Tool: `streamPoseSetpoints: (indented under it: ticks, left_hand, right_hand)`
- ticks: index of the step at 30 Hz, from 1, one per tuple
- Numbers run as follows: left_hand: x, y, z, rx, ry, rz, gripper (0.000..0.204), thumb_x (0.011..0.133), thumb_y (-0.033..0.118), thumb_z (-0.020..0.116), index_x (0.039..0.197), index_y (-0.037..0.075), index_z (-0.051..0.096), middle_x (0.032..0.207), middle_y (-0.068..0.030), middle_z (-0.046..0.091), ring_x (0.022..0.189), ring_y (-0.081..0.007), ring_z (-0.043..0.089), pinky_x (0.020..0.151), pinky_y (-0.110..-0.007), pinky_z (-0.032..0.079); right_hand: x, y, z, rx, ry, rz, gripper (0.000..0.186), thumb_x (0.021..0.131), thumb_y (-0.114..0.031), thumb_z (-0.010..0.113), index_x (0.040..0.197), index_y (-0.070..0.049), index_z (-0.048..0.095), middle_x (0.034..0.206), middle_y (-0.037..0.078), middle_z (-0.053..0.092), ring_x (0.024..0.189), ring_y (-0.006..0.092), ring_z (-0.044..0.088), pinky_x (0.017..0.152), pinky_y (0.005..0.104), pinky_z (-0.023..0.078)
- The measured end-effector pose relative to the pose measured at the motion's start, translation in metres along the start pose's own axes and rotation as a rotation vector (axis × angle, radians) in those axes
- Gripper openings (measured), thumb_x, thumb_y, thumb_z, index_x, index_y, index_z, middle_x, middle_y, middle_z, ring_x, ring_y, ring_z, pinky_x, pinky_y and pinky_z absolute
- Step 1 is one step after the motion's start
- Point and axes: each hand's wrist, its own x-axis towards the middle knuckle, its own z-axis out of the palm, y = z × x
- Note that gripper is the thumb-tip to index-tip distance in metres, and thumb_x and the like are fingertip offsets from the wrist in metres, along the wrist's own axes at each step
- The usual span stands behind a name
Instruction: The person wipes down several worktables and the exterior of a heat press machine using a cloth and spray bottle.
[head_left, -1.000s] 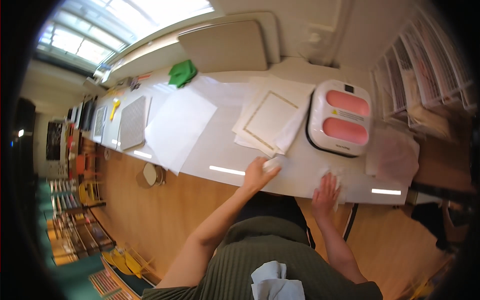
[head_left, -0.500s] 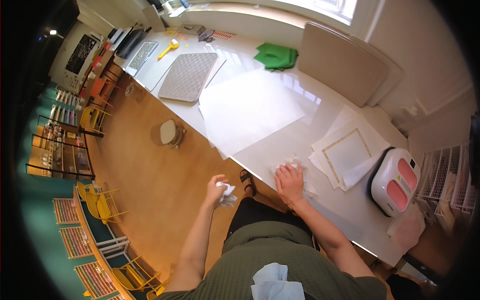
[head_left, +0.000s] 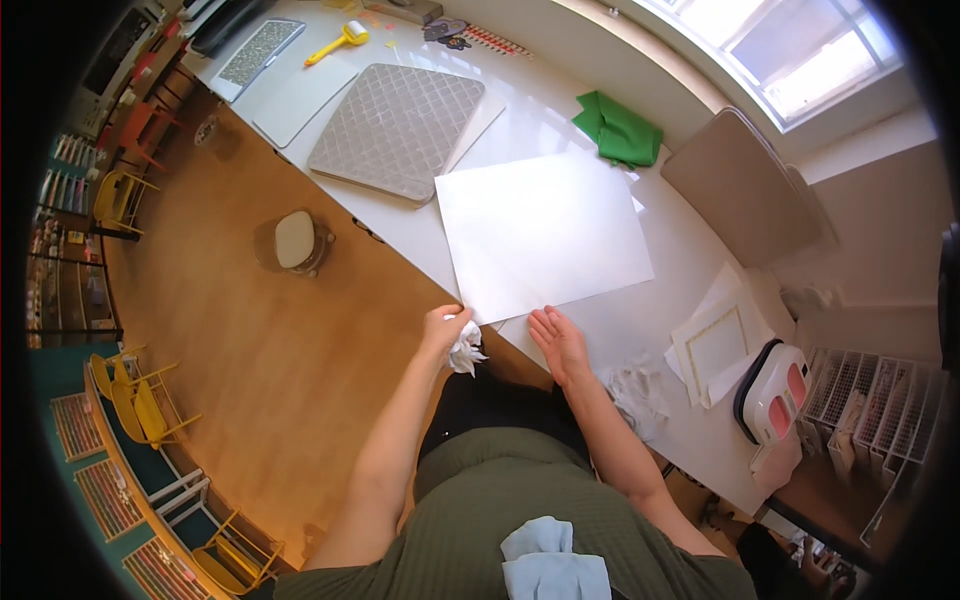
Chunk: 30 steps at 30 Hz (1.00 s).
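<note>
At table edge by white sheet (head_left: 540, 235) | left hand (head_left: 447, 328) clenches crumpled wipe (head_left: 466, 349) | right hand (head_left: 560, 343) flat, empty | wiping step; next likely needs sheet steadied.

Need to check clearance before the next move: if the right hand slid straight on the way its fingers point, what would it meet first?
The right hand lies flat on the table, fingers pointing at the large white sheet. It would probably meet that sheet's near edge first.
</note>
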Motion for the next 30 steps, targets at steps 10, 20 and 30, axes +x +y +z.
streamPoseSetpoints:
  ticks: [10,20,30]
  left_hand:
    - [-0.001,0.043,0.01,-0.282,-0.152,-0.32,0.019,0.085,0.015,0.071,0.087,-0.003,0.065,0.072,-0.0137,0.065,0.054,-0.0231,0.062,0.049,-0.034,0.052]
    - [0.017,0.105,0.011,-0.672,-0.355,-0.46,0.012,0.089,0.019,0.064,0.078,0.013,0.064,0.055,0.0006,0.052,0.052,-0.0177,0.055,0.068,-0.044,0.055]
    - [-0.056,0.032,0.026,-0.314,-0.378,-0.375,0.019,0.091,0.026,0.066,0.082,0.01,0.061,0.068,-0.0075,0.064,0.053,-0.0197,0.062,0.045,-0.033,0.052]
  right_hand:
    - [-0.016,0.016,-0.005,0.181,0.011,0.247,0.055,0.101,-0.023,0.046,0.143,0.009,0.031,0.144,0.027,0.043,0.133,0.0352,0.046,0.111,0.0442,0.04]
    - [0.026,-0.014,0.034,0.539,-0.025,0.212,0.101,0.086,-0.051,0.068,0.146,0.012,0.017,0.151,0.03,0.028,0.138,0.0405,0.036,0.113,0.0506,0.034]
    - [0.044,-0.027,0.005,-0.218,0.337,-0.221,0.031,0.085,0.0,0.049,0.115,0.003,0.057,0.099,0.012,0.065,0.094,0.0234,0.065,0.08,0.0406,0.056]
